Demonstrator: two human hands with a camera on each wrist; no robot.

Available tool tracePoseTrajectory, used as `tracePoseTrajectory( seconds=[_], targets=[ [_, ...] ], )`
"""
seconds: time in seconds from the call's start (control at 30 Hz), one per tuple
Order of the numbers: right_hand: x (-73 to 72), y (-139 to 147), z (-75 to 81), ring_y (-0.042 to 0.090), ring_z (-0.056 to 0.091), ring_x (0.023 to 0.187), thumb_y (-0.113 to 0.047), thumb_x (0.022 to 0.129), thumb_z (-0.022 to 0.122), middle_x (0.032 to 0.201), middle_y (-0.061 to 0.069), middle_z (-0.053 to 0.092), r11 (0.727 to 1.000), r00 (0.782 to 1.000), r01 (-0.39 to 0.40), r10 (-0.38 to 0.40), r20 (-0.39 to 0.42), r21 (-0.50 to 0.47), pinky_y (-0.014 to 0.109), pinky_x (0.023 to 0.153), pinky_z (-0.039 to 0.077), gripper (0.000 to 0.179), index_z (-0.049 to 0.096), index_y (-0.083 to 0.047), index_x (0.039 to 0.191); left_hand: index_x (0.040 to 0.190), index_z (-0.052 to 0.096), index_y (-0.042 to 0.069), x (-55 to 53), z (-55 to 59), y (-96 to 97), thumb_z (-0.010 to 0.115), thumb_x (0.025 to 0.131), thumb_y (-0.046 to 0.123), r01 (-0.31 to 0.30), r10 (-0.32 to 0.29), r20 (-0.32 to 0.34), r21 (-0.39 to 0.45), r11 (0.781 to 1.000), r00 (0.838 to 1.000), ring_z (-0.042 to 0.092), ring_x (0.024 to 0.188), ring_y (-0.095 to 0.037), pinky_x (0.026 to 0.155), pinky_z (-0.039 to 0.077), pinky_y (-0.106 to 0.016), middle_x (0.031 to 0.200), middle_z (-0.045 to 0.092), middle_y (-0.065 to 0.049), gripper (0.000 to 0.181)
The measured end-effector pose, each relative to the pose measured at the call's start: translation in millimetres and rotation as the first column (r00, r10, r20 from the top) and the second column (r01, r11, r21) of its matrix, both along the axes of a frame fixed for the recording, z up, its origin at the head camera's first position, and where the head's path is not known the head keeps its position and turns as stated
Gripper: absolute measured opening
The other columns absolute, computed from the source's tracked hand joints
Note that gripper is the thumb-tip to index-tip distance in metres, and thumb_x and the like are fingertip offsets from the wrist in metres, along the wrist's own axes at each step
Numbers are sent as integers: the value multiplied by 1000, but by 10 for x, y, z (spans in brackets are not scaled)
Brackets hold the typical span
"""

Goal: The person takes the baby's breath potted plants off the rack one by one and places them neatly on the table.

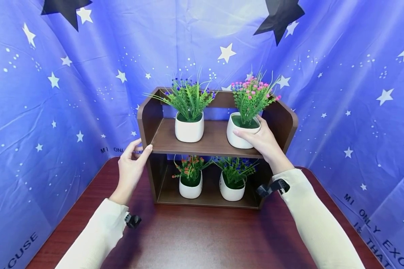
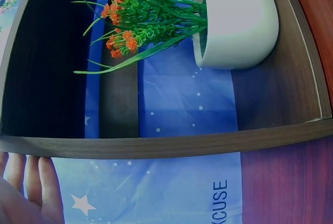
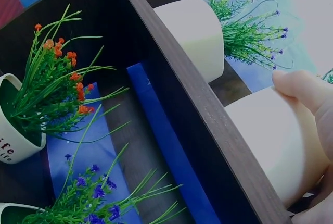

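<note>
My right hand point(image 1: 260, 138) grips a white flowerpot point(image 1: 235, 129) of pink artificial flowers point(image 1: 254, 89), thumb at the front and fingers around the far side. That pot is at the right of the upper board of a dark brown two-tier shelf point(image 1: 212, 147). With its thumb at the front edge and fingertips against the outer side, my left hand point(image 1: 131, 164) touches the shelf's left panel. Left of the gripped pot stands a white pot of purple-blue flowers point(image 1: 189, 129). Below are a pot of orange-red flowers point(image 1: 190, 189) and a pot of blue flowers point(image 1: 232, 192).
A reddish-brown table point(image 1: 202, 239) carries the shelf. Blue curtains point(image 1: 195, 37) with stars hang behind and at both sides. Lettering shows on the orange-flower pot point(image 3: 18, 153) in the right wrist view. Dark wrist cameras point(image 1: 133, 220) are strapped over both cream sleeves point(image 1: 309, 209).
</note>
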State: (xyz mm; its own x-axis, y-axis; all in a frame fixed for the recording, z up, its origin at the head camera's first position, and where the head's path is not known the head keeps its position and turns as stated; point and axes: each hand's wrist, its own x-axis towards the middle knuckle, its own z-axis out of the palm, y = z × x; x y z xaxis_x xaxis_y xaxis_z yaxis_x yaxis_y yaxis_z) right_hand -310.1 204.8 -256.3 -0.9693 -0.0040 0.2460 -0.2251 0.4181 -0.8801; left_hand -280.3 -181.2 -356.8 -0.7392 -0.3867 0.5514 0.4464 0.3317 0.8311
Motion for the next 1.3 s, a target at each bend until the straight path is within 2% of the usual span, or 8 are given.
tracePoseTrajectory(
  seconds=[0.43, 0.73, 0.83, 0.9, 1.03, 1.2, 1.3],
  targets=[
    [148, 44, -9, 30, 30, 143, -50, 81, 81, 161, 14, 23, 999, 1000, -30, 30, 5, 23, 50, 115, 27, 117, 5, -11, 161, 124, 71, 17, 24, 15, 22, 79, 87, 34, 2, -2, 14, -3, 1000, 1000, 58, 78, -10, 67, 47, -18, 96, 67, -2, 41],
    [256, 80, 3, 28, 36, 138, -43, 85, 79, 158, 14, 28, 997, 997, -72, 73, 16, -29, 47, 113, 31, 111, 5, -12, 161, 124, 71, 16, 23, 17, 20, 80, 87, 32, 4, -5, 16, 5, 1000, 1000, 58, 77, -9, 67, 47, -18, 96, 66, -1, 41],
    [295, 90, 2, 23, 44, 130, -41, 86, 79, 152, 12, 36, 995, 995, -94, 95, 7, -45, 39, 106, 39, 106, 8, -14, 161, 123, 71, 17, 23, 21, 24, 80, 87, 33, 4, -5, 16, 8, 1000, 1000, 58, 77, -10, 67, 47, -19, 95, 66, 0, 41],
    [325, 98, -7, 21, 52, 122, -39, 87, 78, 145, 12, 44, 992, 994, -108, 108, 0, -60, 33, 97, 47, 100, 13, -16, 160, 124, 71, 17, 22, 24, 29, 79, 87, 34, 6, -6, 18, 7, 1000, 1000, 58, 78, -10, 67, 47, -19, 95, 66, 1, 41],
    [386, 112, -28, 18, 58, 111, -31, 89, 78, 133, 11, 53, 986, 990, -141, 139, -26, -92, 27, 86, 52, 88, 24, -16, 157, 123, 71, 18, 15, 19, 29, 79, 88, 34, 10, -10, 19, 2, 1000, 1000, 58, 77, -10, 67, 47, -19, 95, 66, 2, 40],
    [455, 143, -26, 16, 53, 116, -31, 88, 78, 135, 9, 51, 991, 991, -125, 122, -48, -58, 31, 99, 43, 88, 25, -14, 156, 122, 72, 18, 7, 11, 13, 79, 88, 34, 4, -4, 13, 4, 1000, 1000, 59, 77, -10, 67, 47, -20, 94, 67, 4, 38],
    [485, 163, -30, 17, 52, 117, -30, 88, 79, 135, 9, 52, 991, 991, -123, 120, -67, -48, 31, 101, 40, 86, 28, -12, 155, 122, 72, 18, 2, 12, 6, 79, 88, 34, 3, -3, 11, -3, 1000, 1000, 58, 78, -10, 68, 46, -20, 94, 66, 5, 38]
  ],
)
